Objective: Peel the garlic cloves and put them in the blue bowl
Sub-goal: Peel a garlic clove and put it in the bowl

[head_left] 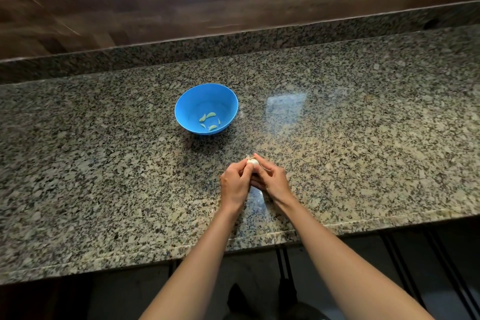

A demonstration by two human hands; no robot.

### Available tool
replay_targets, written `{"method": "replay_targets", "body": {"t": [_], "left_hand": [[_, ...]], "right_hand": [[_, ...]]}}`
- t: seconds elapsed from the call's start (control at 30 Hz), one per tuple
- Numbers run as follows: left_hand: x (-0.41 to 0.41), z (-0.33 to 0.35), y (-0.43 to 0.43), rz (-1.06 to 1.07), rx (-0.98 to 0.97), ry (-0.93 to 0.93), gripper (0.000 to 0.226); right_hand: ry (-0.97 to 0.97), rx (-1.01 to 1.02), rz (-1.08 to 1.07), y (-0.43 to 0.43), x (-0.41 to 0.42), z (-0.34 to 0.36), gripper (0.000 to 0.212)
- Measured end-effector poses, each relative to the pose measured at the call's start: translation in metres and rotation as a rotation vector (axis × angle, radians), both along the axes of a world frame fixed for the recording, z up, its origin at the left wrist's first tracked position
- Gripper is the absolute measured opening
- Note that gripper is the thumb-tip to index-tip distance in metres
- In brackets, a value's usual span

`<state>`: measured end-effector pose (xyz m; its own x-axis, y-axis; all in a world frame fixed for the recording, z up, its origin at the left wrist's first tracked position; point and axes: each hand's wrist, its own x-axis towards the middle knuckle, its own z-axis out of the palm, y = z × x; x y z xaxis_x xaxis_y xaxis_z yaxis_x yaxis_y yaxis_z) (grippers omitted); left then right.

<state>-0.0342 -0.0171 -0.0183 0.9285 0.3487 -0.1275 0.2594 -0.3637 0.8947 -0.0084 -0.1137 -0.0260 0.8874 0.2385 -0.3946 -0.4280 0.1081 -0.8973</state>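
A: Which step?

B: Peeling. The left hand (235, 184) and right hand (272, 179) meet over the table (363, 150), toward its front edge. Both grip one piece of garlic (252, 162), pinched between the fingertips at the hands' 12 o'clock.

A: Bulb or single clove?

B: Can't tell, it's too small and half covered by fingers. It's white and rounded. A wisp of dry skin (248, 156) sticks out at its 11 o'clock.

A: Either hand free?

B: No. Fingers of both are curled round the garlic.

A: Bowl?

B: The bowl (187, 101) is at 11 o'clock from the hands, well apart, upright on the table. Five or so peeled cloves (211, 115) lie in its bottom, so the task is partly done. How many remain can't be judged; no other garlic shows.

A: Next move?

B: Probably one hand holds the garlic steady while the other's fingertips tear off the loose skin. The bare clove then goes up toward 11 o'clock and is dropped over the rim.

A: Risk?

B: The piece is small and likely slippery once bare. It could slip from the pinch onto the table.
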Motion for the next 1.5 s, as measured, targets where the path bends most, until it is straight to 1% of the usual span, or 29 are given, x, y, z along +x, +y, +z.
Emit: {"method": "replay_targets", "body": {"t": [0.13, 0.27, 0.4, 0.47, 0.57, 0.63, 0.73, 0.8, 0.9, 0.93, 0.97, 1.0, 1.1, 1.13, 1.17, 1.23, 1.3, 1.33, 1.4, 1.47, 1.5], "left_hand": [[-0.001, -0.002, 0.006, -0.02, -0.018, -0.024, 0.026], [-0.001, -0.004, 0.012, -0.021, -0.031, -0.014, 0.031], [0.002, -0.004, 0.019, -0.051, -0.122, 0.021, 0.033], [0.002, -0.003, 0.022, -0.072, -0.145, 0.028, 0.03], [0.003, -0.001, 0.019, -0.085, -0.135, 0.027, 0.019], [0.005, -0.002, 0.016, -0.052, -0.13, 0.049, 0.019], [0.007, 0.0, 0.015, -0.041, -0.125, 0.071, 0.021], [0.007, 0.002, 0.014, -0.054, -0.098, 0.068, 0.02], [0.007, 0.003, 0.016, -0.023, 0.12, 0.052, 0.013], [0.008, 0.002, 0.018, 0.003, 0.145, 0.051, 0.012], [0.009, 0.001, 0.019, 0.025, 0.105, 0.059, 0.013], [0.009, 0.002, 0.021, 0.046, -0.013, 0.084, 0.014], [0.005, 0.013, 0.024, 0.156, -0.56, 0.201, 0.015], [0.004, 0.017, 0.027, 0.17, -0.671, 0.227, 0.015], [0.004, 0.02, 0.03, 0.165, -0.743, 0.242, 0.015], [0.003, 0.024, 0.035, 0.158, -0.803, 0.245, 0.013], [0.002, 0.023, 0.038, 0.216, -0.826, 0.248, 0.015], [0.001, 0.023, 0.039, 0.247, -0.808, 0.25, 0.016], [0.0, 0.02, 0.041, 0.236, -0.674, 0.244, 0.021], [0.001, 0.016, 0.044, 0.154, -0.47, 0.245, 0.02], [0.002, 0.016, 0.045, 0.1, -0.319, 0.249, 0.018]], "right_hand": [[0.029, 0.053, -0.032, 0.001, -0.002, -0.003, 0.041], [0.021, 0.044, -0.023, 0.001, 0.001, -0.007, 0.041], [0.019, 0.035, -0.024, 0.001, 0.001, -0.01, 0.041], [0.017, 0.037, -0.015, 0.0, 0.002, -0.01, 0.041], [-0.035, -0.031, 0.007, -0.001, 0.001, -0.012, 0.04], [-0.09, -0.104, 0.032, -0.001, -0.001, -0.011, 0.04], [-0.099, -0.122, 0.016, 0.001, -0.004, -0.009, 0.04], [-0.107, -0.13, -0.002, 0.002, -0.005, -0.008, 0.041], [-0.131, -0.134, -0.006, 0.004, -0.008, -0.011, 0.04], [-0.138, -0.14, 0.005, 0.005, -0.01, -0.012, 0.04], [-0.134, -0.139, 0.011, 0.005, -0.01, -0.013, 0.039], [-0.121, -0.143, 0.015, 0.005, -0.008, -0.012, 0.039], [-0.111, -0.193, 0.034, 0.004, 0.001, -0.009, 0.04], [-0.17, -0.273, 0.064, 0.004, 0.003, -0.007, 0.041], [-0.256, -0.378, 0.105, 0.004, 0.005, -0.006, 0.042], [-0.399, -0.575, 0.177, 0.004, 0.006, -0.002, 0.043], [-0.448, -0.675, 0.175, 0.003, 0.008, 0.001, 0.043], [-0.461, -0.723, 0.143, 0.001, 0.011, 0.001, 0.04], [-0.468, -0.829, 0.085, -0.007, 0.021, 0.001, 0.033], [-0.453, -0.894, 0.097, -0.014, 0.029, 0.002, 0.032], [-0.44, -0.892, 0.104, -0.015, 0.031, 0.002, 0.033]]}}
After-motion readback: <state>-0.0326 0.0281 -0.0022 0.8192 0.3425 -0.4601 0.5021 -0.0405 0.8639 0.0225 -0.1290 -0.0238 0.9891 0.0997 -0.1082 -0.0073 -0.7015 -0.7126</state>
